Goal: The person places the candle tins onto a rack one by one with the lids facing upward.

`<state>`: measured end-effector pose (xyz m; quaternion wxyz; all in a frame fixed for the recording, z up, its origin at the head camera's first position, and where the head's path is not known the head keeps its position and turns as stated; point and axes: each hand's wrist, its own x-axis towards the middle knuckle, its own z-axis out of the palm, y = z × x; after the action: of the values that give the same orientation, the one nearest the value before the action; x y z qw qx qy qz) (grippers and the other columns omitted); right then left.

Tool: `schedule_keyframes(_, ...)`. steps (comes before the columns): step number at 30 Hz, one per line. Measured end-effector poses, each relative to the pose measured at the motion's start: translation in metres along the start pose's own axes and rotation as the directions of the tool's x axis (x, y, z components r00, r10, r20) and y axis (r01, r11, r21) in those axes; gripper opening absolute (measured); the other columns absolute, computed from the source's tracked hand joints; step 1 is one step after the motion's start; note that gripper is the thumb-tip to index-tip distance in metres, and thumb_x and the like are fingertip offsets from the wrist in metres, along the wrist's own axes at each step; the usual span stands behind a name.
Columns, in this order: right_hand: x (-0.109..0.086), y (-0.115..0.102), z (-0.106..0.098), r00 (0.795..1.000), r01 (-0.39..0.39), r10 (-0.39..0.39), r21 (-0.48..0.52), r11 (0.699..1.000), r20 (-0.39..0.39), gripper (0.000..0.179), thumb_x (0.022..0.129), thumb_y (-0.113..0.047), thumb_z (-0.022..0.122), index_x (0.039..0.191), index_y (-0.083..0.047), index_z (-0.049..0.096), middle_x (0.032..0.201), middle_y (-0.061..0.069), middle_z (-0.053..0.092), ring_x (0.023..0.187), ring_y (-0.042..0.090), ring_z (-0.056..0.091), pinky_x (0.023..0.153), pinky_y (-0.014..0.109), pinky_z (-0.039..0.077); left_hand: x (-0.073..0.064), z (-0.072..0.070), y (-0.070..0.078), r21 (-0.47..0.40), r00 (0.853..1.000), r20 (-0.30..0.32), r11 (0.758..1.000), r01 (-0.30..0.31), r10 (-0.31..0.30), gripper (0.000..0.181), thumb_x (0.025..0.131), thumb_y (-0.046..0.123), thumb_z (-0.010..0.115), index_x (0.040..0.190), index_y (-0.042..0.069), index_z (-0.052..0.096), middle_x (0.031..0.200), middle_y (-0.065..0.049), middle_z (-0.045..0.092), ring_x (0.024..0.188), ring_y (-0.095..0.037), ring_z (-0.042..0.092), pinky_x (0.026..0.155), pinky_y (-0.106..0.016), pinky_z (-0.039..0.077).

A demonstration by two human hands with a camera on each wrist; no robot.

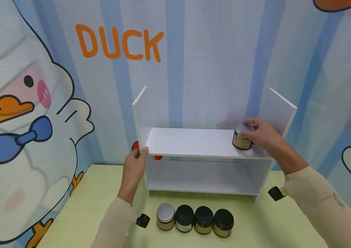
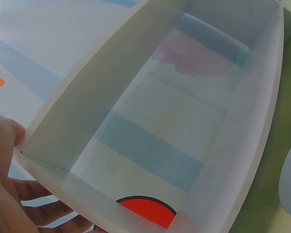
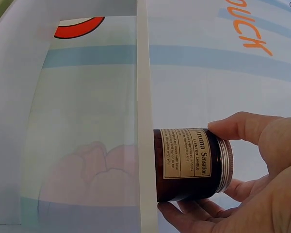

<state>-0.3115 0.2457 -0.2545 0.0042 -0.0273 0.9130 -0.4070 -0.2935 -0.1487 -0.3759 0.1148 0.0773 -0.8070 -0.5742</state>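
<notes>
My right hand (image 1: 263, 134) grips a scented candle jar (image 1: 241, 140) with a silver lid and a cream label, at the right end of the upper shelf. In the right wrist view the jar's base (image 3: 159, 165) is right at the shelf board (image 3: 145, 116), thumb on one side and fingers on the other. My left hand (image 1: 134, 168) holds the left side panel of the white shelf unit (image 1: 194, 142), thumb in front and fingers behind the panel, as the left wrist view shows.
On the pale green table (image 1: 101, 193), in front of the unit, stand a silver-lidded jar (image 1: 165, 215) and several black-lidded jars (image 1: 185, 217) in a row. A striped duck-print cloth (image 1: 206, 62) hangs behind. The unit's side panels (image 1: 279, 106) rise above the upper shelf.
</notes>
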Motion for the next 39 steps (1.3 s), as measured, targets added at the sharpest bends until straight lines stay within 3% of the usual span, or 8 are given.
schedule_keyframes(22,0.010,-0.001,-0.001,0.999,-0.043,0.043,0.036,0.998,-0.004,0.075,0.097,-0.026,0.063,0.158,-0.002,0.027,0.163,0.028,0.018,0.144,0.046,0.031,0.112,0.060,0.036,0.001,0.000,-0.001,-0.004,1.000,0.007,1.000,-0.002,0.002,0.069,0.100,0.060,0.048,0.142,0.005,0.054,0.138,-0.013,0.056,0.123,-0.033,0.052,0.106,-0.057,0.043)
schedule_keyframes(39,0.014,-0.002,0.001,0.998,-0.052,0.053,0.036,0.998,-0.018,0.075,0.097,-0.024,0.062,0.159,-0.002,0.026,0.164,0.029,0.017,0.144,0.047,0.031,0.113,0.061,0.034,0.001,0.002,0.001,0.019,1.000,-0.016,1.000,-0.005,0.005,0.063,0.101,0.057,0.048,0.137,0.006,0.057,0.132,-0.014,0.059,0.114,-0.033,0.054,0.100,-0.054,0.046)
